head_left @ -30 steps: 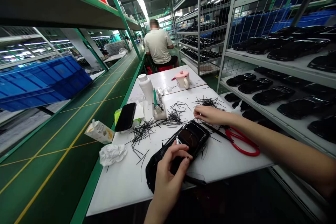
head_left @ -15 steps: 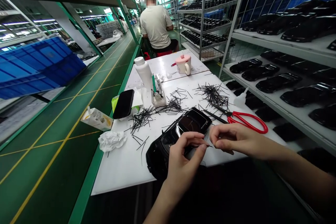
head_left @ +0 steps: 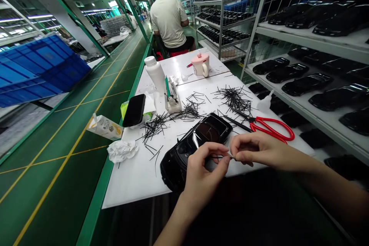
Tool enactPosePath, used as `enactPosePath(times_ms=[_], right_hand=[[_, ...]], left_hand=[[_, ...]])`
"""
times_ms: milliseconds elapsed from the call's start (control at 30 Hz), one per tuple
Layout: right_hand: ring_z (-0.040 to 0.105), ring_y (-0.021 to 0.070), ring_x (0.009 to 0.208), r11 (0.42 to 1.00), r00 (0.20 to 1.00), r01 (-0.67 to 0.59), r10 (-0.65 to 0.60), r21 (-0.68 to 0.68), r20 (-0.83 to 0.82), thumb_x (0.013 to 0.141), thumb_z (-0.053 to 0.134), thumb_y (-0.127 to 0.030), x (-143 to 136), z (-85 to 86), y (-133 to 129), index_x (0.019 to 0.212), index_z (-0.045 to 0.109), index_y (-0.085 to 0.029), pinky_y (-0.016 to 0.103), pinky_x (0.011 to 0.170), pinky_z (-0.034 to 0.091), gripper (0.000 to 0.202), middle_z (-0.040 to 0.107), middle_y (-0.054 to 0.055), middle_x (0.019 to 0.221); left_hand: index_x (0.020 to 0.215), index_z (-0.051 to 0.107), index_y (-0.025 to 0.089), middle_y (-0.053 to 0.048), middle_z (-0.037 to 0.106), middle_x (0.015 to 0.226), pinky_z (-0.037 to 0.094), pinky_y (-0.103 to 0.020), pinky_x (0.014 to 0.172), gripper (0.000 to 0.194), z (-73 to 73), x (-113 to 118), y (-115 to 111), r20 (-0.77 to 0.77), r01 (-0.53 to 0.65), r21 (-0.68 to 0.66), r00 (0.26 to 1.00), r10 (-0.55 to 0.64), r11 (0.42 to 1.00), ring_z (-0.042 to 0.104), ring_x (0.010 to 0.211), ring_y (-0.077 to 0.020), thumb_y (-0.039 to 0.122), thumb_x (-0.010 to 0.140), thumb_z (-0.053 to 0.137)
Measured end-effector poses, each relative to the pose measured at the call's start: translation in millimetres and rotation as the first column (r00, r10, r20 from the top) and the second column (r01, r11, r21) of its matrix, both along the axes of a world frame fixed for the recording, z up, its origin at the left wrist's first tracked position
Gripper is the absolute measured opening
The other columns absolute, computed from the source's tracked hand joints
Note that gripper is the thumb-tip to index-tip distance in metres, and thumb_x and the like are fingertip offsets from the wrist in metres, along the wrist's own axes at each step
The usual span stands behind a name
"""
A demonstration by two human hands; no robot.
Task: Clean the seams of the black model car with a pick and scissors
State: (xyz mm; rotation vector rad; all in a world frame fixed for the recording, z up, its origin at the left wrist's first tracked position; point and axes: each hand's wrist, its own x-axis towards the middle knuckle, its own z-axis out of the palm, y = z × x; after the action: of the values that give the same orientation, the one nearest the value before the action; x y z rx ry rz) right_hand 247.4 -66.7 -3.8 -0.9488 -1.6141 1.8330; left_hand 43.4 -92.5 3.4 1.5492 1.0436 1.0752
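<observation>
My left hand (head_left: 203, 167) and my right hand (head_left: 258, 150) meet at their fingertips near the table's front edge. Between them runs a thin black strip (head_left: 218, 157), pinched by thumb and fingers on both sides. Behind my left hand a glossy black model car body (head_left: 206, 132) rests on the white table (head_left: 135, 188), partly covered by that hand. Scissors with red handles (head_left: 272, 128) lie just beyond my right hand. Loose black strips form one pile (head_left: 235, 98) at the right and another (head_left: 155, 126) left of the car.
Along the left edge are crumpled tissue (head_left: 122, 151), a drink carton (head_left: 106, 127) and a phone (head_left: 134, 110). A white bottle (head_left: 155, 73) and a lidded mug (head_left: 201, 65) stand farther back. Racks of black car bodies (head_left: 307, 83) flank the right; a conveyor (head_left: 72, 138) runs left. A person (head_left: 170, 19) sits ahead.
My fingertips have come closer together, and more of the thin black strip shows along my left fingers. The camera view has shifted slightly; things on the table lie as before.
</observation>
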Motion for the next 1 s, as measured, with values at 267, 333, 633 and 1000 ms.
enactPosePath(times_ms=[267, 333, 633, 1000], right_hand=[[0.048, 0.0094, 0.066, 1.0, 1.0, -0.016, 0.016, 0.01, 0.013, 0.089, 0.066, -0.033, 0.9, 1.0, 0.5, 0.087, 0.063, -0.018, 0.022, 0.061, 0.04, 0.016, 0.054, -0.001, 0.078], [0.048, 0.0095, 0.066, 1.0, 1.0, -0.013, 0.013, 0.008, 0.012, 0.089, 0.066, -0.034, 1.1, 0.8, 0.4, 0.087, 0.063, -0.018, 0.022, 0.061, 0.04, 0.016, 0.054, -0.001, 0.078], [0.049, 0.0104, 0.067, 1.0, 0.999, -0.029, 0.029, 0.006, 0.03, 0.088, 0.067, -0.036, 1.0, 1.4, 1.5, 0.087, 0.063, -0.018, 0.023, 0.062, 0.04, 0.019, 0.055, -0.001, 0.077], [0.049, 0.0112, 0.067, 1.0, 0.999, -0.012, 0.012, 0.005, 0.046, 0.088, 0.066, -0.041, -1.9, 7.7, -0.5, 0.087, 0.062, -0.017, 0.025, 0.062, 0.04, 0.025, 0.055, 0.0, 0.077]], left_hand=[[0.09, 0.067, 0.02, 0.002, 0.072, 0.087, 0.048, -0.015, 0.071, 0.009, -0.2, -0.8, 0.3, -0.028, 0.0, 0.008, 1.0, 0.0, 1.0, 0.062, 0.077, -0.0074, 0.014, 0.084, 0.067], [0.09, 0.067, 0.02, 0.002, 0.072, 0.087, 0.049, -0.015, 0.071, 0.009, 0.2, -0.8, 0.1, -0.024, 0.0, 0.008, 1.0, 0.0, 1.0, 0.063, 0.077, -0.0077, 0.014, 0.084, 0.066], [0.09, 0.067, 0.019, 0.0, 0.072, 0.086, 0.049, -0.019, 0.069, 0.006, 2.0, -0.1, -0.1, -0.05, 0.0, 0.008, 0.999, 0.0, 1.0, 0.063, 0.075, -0.0104, 0.016, 0.084, 0.066], [0.089, 0.067, 0.018, -0.001, 0.072, 0.086, 0.049, -0.02, 0.069, 0.006, 3.1, 0.0, -0.5, -0.061, -0.012, 0.014, 0.998, 0.013, 1.0, 0.063, 0.075, -0.0109, 0.015, 0.084, 0.065]])
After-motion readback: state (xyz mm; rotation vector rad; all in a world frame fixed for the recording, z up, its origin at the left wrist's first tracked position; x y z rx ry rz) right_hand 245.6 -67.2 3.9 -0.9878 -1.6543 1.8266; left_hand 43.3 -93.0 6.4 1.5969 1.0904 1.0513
